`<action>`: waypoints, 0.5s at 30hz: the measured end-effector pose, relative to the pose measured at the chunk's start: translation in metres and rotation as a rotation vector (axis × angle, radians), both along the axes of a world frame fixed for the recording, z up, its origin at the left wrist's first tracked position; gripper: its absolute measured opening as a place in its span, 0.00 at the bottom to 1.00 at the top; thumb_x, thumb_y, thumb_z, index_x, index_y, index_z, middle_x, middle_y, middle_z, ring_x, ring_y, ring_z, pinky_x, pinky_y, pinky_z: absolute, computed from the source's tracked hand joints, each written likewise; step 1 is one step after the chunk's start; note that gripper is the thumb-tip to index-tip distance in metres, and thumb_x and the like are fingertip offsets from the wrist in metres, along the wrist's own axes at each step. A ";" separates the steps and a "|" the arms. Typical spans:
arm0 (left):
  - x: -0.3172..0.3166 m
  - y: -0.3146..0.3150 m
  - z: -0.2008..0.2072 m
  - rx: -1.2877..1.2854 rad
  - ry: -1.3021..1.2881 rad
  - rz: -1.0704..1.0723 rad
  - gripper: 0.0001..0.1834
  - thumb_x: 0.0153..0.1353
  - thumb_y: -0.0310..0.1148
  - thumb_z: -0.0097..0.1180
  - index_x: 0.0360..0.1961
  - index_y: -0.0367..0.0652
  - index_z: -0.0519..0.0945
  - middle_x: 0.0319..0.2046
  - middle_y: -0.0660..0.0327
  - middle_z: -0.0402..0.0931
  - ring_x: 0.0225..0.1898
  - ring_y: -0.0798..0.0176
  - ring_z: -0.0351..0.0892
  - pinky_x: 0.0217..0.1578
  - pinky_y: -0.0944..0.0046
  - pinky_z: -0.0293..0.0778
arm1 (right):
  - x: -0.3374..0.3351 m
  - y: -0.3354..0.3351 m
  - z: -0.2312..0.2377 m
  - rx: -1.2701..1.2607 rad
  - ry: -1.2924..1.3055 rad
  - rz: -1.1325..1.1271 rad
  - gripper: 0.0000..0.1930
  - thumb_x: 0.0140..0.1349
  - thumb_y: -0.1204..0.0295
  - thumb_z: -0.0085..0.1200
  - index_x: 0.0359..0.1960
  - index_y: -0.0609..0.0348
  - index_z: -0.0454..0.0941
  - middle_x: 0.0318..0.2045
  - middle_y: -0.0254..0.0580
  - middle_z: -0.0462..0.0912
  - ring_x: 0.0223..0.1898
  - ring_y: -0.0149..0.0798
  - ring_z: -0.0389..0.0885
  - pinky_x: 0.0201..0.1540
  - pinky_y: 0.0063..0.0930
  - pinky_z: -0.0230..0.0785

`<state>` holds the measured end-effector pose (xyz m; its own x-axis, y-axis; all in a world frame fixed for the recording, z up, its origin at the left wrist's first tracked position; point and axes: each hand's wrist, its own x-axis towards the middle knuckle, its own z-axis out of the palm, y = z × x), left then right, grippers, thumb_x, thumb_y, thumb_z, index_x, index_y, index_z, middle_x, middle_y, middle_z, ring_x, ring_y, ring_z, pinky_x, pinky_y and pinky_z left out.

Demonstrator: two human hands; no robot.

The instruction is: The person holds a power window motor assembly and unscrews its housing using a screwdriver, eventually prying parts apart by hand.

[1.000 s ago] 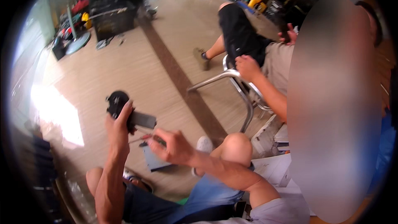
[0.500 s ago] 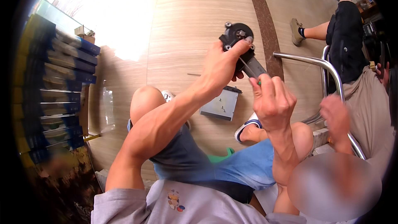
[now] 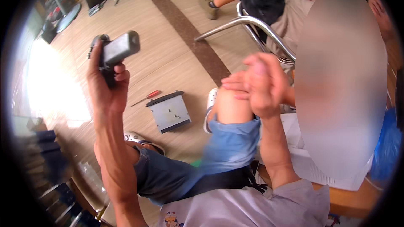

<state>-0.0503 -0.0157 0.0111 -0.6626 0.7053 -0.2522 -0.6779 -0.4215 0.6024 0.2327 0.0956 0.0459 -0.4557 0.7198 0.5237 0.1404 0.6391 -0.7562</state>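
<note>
Left hand [image 3: 108, 91] and right hand [image 3: 266, 85] have moved apart.
Upper left, the left grasps a grey-barrelled, black motor-like unit [image 3: 120, 49]; centre right, the blurred right's grip: cannot tell.

The device casing [image 3: 120, 48] looks smooth metal, the chair frame [image 3: 246, 19] glossy metal, the shorts [image 3: 232, 141] cloth.

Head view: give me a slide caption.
Left hand grips a black-and-grey device; red-handled screwdriver and grey metal box lie on the floor.
</note>
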 end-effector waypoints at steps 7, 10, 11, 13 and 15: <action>0.016 -0.004 0.025 0.153 0.026 -0.022 0.11 0.68 0.42 0.58 0.41 0.46 0.77 0.27 0.63 0.80 0.17 0.72 0.74 0.13 0.77 0.64 | 0.146 0.018 -0.006 0.444 -0.409 -0.572 0.12 0.75 0.69 0.42 0.44 0.67 0.73 0.22 0.31 0.69 0.23 0.25 0.66 0.26 0.21 0.61; 0.016 -0.012 0.027 0.086 0.029 -0.006 0.12 0.67 0.42 0.59 0.40 0.46 0.77 0.26 0.65 0.79 0.17 0.74 0.73 0.13 0.78 0.63 | 0.150 0.004 0.007 0.361 -0.290 -0.537 0.10 0.72 0.73 0.46 0.45 0.70 0.74 0.34 0.49 0.81 0.32 0.43 0.79 0.35 0.33 0.72; 0.016 -0.013 0.029 0.106 0.032 0.000 0.12 0.67 0.42 0.59 0.40 0.46 0.77 0.26 0.65 0.79 0.17 0.74 0.73 0.13 0.78 0.63 | 0.148 0.016 0.012 0.380 -0.282 -0.535 0.10 0.72 0.73 0.46 0.45 0.70 0.74 0.34 0.49 0.81 0.32 0.43 0.79 0.35 0.33 0.72; 0.010 -0.016 0.027 0.089 0.055 0.046 0.12 0.66 0.43 0.60 0.40 0.46 0.77 0.25 0.66 0.78 0.17 0.75 0.72 0.13 0.79 0.63 | 0.143 0.053 0.019 0.796 -0.330 -0.464 0.10 0.72 0.73 0.47 0.46 0.69 0.74 0.33 0.52 0.80 0.34 0.51 0.80 0.36 0.39 0.73; 0.009 -0.019 0.025 0.108 0.038 0.052 0.13 0.65 0.44 0.61 0.40 0.47 0.78 0.25 0.66 0.78 0.17 0.75 0.72 0.13 0.79 0.63 | 0.154 0.086 0.040 0.867 -0.456 -0.502 0.10 0.72 0.71 0.47 0.46 0.66 0.75 0.34 0.56 0.81 0.37 0.57 0.81 0.39 0.43 0.73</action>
